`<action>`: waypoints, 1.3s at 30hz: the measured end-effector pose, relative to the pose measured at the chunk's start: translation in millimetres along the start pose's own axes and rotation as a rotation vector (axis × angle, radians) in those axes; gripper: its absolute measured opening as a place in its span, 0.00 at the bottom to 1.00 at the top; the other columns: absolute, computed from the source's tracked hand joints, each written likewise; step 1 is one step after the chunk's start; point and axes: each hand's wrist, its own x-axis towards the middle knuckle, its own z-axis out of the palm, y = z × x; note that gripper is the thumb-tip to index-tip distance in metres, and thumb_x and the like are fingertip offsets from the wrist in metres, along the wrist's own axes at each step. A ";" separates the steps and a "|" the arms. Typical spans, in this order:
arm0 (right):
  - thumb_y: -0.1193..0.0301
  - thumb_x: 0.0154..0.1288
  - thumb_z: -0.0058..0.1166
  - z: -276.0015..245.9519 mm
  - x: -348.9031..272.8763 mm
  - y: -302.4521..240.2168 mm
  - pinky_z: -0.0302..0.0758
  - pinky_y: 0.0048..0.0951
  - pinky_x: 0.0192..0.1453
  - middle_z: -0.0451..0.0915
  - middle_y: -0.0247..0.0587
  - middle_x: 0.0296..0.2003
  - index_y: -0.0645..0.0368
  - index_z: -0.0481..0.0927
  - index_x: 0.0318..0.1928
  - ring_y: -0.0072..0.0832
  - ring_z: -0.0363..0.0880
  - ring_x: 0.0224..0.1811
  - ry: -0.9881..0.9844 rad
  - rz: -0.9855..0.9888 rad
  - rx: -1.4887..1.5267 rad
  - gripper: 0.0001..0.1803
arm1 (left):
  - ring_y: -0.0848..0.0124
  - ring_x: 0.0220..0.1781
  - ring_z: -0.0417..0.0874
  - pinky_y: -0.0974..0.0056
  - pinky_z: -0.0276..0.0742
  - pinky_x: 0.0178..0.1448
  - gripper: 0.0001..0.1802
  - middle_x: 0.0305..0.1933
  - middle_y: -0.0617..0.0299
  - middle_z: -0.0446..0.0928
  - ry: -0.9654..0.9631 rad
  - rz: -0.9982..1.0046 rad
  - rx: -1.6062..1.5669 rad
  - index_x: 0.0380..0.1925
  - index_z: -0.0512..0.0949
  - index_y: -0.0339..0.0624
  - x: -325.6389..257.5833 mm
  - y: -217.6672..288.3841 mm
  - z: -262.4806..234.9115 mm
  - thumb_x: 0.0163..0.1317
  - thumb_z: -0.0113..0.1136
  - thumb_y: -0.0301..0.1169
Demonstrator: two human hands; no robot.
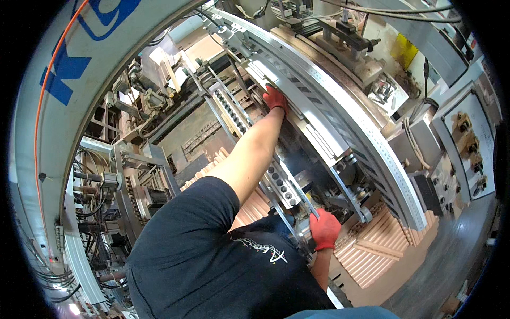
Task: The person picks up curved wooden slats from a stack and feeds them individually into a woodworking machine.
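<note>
My left hand (pixel 274 99), in a red glove, reaches far across the machine and rests against a long silver metal rail (pixel 321 139). Its fingers look apart, though their tips are partly hidden. Nearer to me, my right hand (pixel 324 229), also red-gloved, is closed around the end of a thin metal bar (pixel 304 198). Between my arms runs a metal strip with a row of round black knobs (pixel 280 183), partly covered by my left forearm.
Wooden slats (pixel 374 244) lie stacked at the right, and more wooden pieces (pixel 249 208) sit below my left arm. A curved machine frame (pixel 26 159) with an orange cord stands left. A control panel (pixel 470 141) is at the right. Cables and metal mechanisms surround the work area.
</note>
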 end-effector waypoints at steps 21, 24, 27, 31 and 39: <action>0.59 0.60 0.56 6.0 0.3 -0.7 0.76 0.48 0.34 0.82 0.44 0.28 0.50 0.83 0.31 0.48 0.82 0.33 0.096 -0.094 0.011 0.10 | 0.43 0.70 0.67 0.50 0.63 0.70 0.45 0.68 0.35 0.67 -0.013 -0.017 0.210 0.66 0.65 0.31 -34.1 25.4 -8.5 0.70 0.37 0.64; 0.59 0.60 0.56 5.0 2.8 -1.6 0.76 0.48 0.36 0.83 0.46 0.29 0.51 0.84 0.32 0.48 0.82 0.34 0.086 -0.096 0.020 0.11 | 0.43 0.69 0.68 0.50 0.63 0.70 0.45 0.68 0.36 0.68 -0.059 0.008 0.185 0.65 0.65 0.31 -27.5 25.3 -9.9 0.69 0.36 0.65; 0.57 0.60 0.56 -3.1 3.1 -7.5 0.77 0.49 0.40 0.83 0.47 0.30 0.52 0.84 0.33 0.49 0.82 0.36 0.027 -0.049 -0.023 0.13 | 0.42 0.67 0.71 0.49 0.65 0.67 0.44 0.66 0.36 0.70 -0.050 -0.078 0.031 0.62 0.68 0.31 -0.1 5.2 -3.7 0.69 0.38 0.65; 0.56 0.61 0.55 -3.7 2.3 -10.0 0.77 0.48 0.40 0.83 0.48 0.30 0.52 0.85 0.34 0.49 0.83 0.36 0.027 -0.052 -0.075 0.14 | 0.40 0.67 0.70 0.48 0.65 0.68 0.43 0.65 0.35 0.70 -0.046 -0.023 0.119 0.63 0.67 0.33 -15.0 18.9 -7.0 0.69 0.38 0.63; 0.58 0.61 0.55 4.7 -2.1 -5.0 0.77 0.46 0.38 0.83 0.47 0.30 0.52 0.84 0.33 0.48 0.82 0.35 0.092 -0.099 -0.042 0.12 | 0.40 0.65 0.71 0.48 0.66 0.67 0.40 0.64 0.35 0.71 -0.004 -0.012 0.095 0.60 0.68 0.32 -16.2 20.3 -12.6 0.69 0.43 0.60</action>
